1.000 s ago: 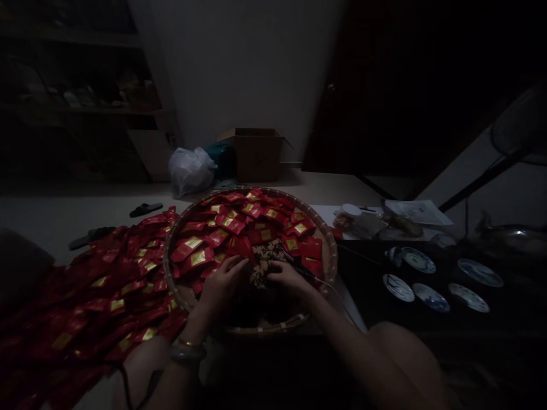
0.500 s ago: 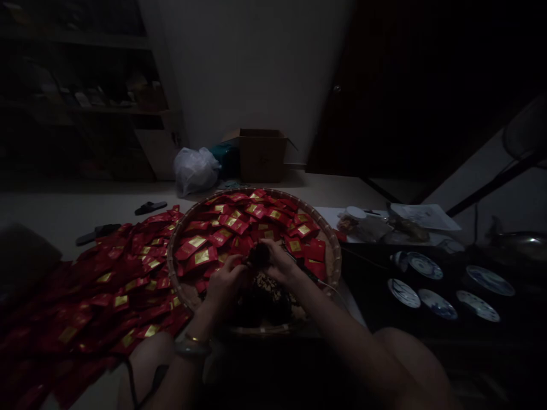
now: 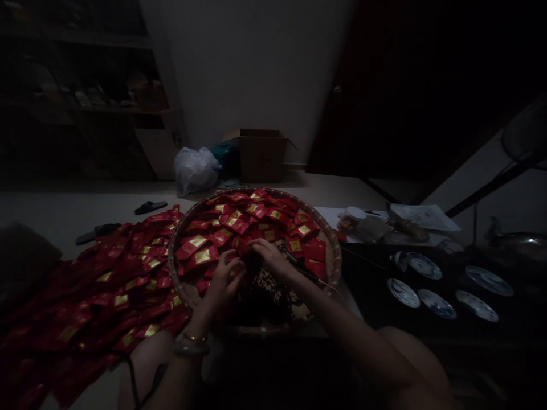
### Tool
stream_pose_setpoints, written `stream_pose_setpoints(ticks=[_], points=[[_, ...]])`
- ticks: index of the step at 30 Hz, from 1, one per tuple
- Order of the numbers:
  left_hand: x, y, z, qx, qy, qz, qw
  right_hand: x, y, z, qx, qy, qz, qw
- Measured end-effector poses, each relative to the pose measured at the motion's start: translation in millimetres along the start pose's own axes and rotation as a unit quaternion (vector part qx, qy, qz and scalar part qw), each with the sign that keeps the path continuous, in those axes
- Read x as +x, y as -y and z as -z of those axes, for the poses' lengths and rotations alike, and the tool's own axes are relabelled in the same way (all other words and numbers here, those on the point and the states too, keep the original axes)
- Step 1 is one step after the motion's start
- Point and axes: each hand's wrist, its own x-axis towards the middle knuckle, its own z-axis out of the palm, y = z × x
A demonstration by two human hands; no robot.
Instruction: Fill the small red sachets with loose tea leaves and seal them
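A round woven bamboo tray [image 3: 337, 250] in front of me holds many red packets [image 3: 235, 223] with gold labels. Dark, loose, tea-like material [image 3: 273, 293] lies in its near part. Over the tray, my left hand [image 3: 223, 280] has its fingers bent at a red packet whose outline is dim. My right hand [image 3: 273, 259] comes from the other side, its fingertips closed at the top of that same packet. Deep shadow between the hands hides what lies inside their grip. A thin pen-like tool with a pale cord [image 3: 314, 276] rests beside my right wrist.
A large heap of red packets [image 3: 123, 285] spreads on the floor at left, near dark slippers [image 3: 150, 207]. Blue-and-white dishes [image 3: 423, 266] stand on the dark surface at right, with a lidded jar [image 3: 352, 217] behind. A cardboard box [image 3: 262, 156] and white plastic bag [image 3: 195, 169] sit by the wall.
The dark clump in my right hand is no longer distinguishable. My right hand has shifted slightly left with its fingers reaching toward the red packet; my left fingers have loosened a little.
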Motion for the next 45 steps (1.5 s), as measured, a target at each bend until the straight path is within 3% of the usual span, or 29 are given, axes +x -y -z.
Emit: stream_pose_setpoints(ticks=[2, 5, 8, 11, 17, 22, 26, 29, 32, 37, 41, 45], points=[[0, 2, -1.2, -0.003, -0.017, 0.009, 1.000, -6, 4, 2, -0.130, 0.033, 0.083, 0.987], [-1, 3, -4.2, -0.009, -0.032, 0.007, 0.999, -10, 11, 6, -0.292, 0.123, 0.157, 0.935], [-2, 6, -8.5, -0.014, -0.031, -0.010, 0.999, -5, 18, 10, -0.376, 0.184, 0.152, 0.895], [-3, 8, -12.2, -0.015, -0.024, -0.048, 0.998, 2, 24, 12, -0.411, 0.213, 0.129, 0.877], [-3, 5, -13.5, -0.007, -0.024, -0.055, 0.998, 4, 37, 0, -0.509, 0.174, 0.103, 0.837], [-2, 2, -12.6, 0.003, -0.049, -0.037, 0.998, 1, 40, -5, -0.512, 0.096, 0.098, 0.848], [-1, 5, -11.1, 0.020, -0.082, -0.035, 0.996, -7, 39, -2, -0.481, 0.134, 0.102, 0.860], [-2, 4, -10.0, 0.055, -0.096, -0.046, 0.993, -14, 38, -2, -0.547, 0.200, 0.116, 0.804], [-2, 1, -9.2, 0.101, -0.089, -0.103, 0.986, -15, 34, -5, -0.613, 0.242, 0.124, 0.741], [0, -7, -0.6, 0.109, -0.006, -0.192, 0.975, -3, 25, -5, -0.644, 0.294, 0.152, 0.690], [2, -12, 11.4, 0.147, 0.061, -0.174, 0.972, -3, 15, 10, -0.586, 0.327, 0.242, 0.701], [3, -10, 14.0, 0.136, 0.084, -0.166, 0.973, -12, 2, 27, -0.486, 0.315, 0.311, 0.753]])
